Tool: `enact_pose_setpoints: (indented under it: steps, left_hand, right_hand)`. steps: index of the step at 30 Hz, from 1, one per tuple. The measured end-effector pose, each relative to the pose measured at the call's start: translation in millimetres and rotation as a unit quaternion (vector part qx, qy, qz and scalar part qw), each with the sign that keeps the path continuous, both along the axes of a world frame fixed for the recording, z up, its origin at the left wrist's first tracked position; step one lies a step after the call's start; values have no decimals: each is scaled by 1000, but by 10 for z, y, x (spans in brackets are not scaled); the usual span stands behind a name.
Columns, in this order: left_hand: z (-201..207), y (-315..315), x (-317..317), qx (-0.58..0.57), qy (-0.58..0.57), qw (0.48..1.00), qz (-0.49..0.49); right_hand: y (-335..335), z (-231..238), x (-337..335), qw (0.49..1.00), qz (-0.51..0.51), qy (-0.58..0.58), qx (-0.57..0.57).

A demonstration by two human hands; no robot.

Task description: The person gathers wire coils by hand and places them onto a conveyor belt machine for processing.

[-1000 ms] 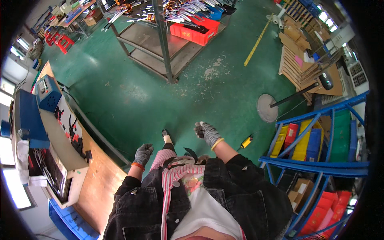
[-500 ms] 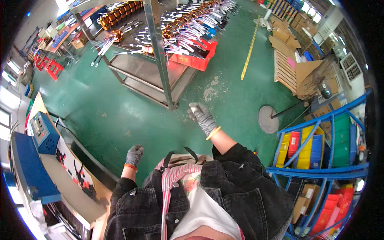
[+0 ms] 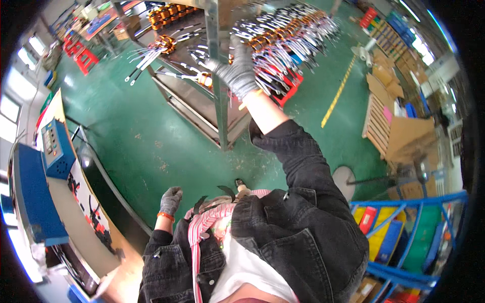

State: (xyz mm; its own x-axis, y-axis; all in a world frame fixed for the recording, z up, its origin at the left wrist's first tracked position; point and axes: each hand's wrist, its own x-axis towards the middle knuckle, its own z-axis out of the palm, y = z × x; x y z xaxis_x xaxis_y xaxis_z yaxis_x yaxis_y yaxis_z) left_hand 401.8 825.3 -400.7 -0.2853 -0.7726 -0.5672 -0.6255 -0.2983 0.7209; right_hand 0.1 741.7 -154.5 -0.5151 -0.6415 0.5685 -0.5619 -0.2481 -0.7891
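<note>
My right hand (image 3: 237, 73), in a grey glove, reaches out in front of the upright metal post (image 3: 221, 116) of a rack. Its thumb and fingers are apart and it holds nothing; whether it touches the post I cannot tell. Beyond it, rows of copper-wound coils (image 3: 283, 35) with many white and dark leads lie on the rack's top. A separate coil bundle (image 3: 164, 44) lies left of the post, and a smaller coil (image 3: 204, 79) sits near the edge. My left hand (image 3: 171, 200), also gloved, hangs low at my side, fingers curled in, with nothing seen in them.
At lower left stands a workbench with a blue control box (image 3: 56, 151). A red bin (image 3: 290, 90) shows under the leads. Right are a wooden pallet (image 3: 376, 118), cardboard boxes (image 3: 389, 81), a round stand base (image 3: 344, 183) and a blue rack (image 3: 411, 202) with coloured bins.
My right hand has risen forward from above the floor to the rack's post, its fingers spreading. The rack looks closer. My left hand stays low.
</note>
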Motion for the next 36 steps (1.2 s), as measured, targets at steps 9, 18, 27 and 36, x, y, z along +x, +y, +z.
enact_pose_setpoints:
  steps: [9, 18, 27, 36]
  left_hand:
    - [-374, 766, -66, -41, 8, 972, 230]
    - [-320, 1267, -429, -7, 6, 955, 297]
    - [-415, 1077, -293, 9, -48, 967, 250]
    - [-586, 601, -186, -20, -93, 978, 185]
  right_hand:
    - [-1202, -367, -867, 724, 634, -271, 33]
    - [-1130, -394, -588, 784, 530, -323, -21]
    - [-997, -454, -744, 698, 594, -399, 32]
    - [-631, -409, -798, 734, 567, -373, 16]
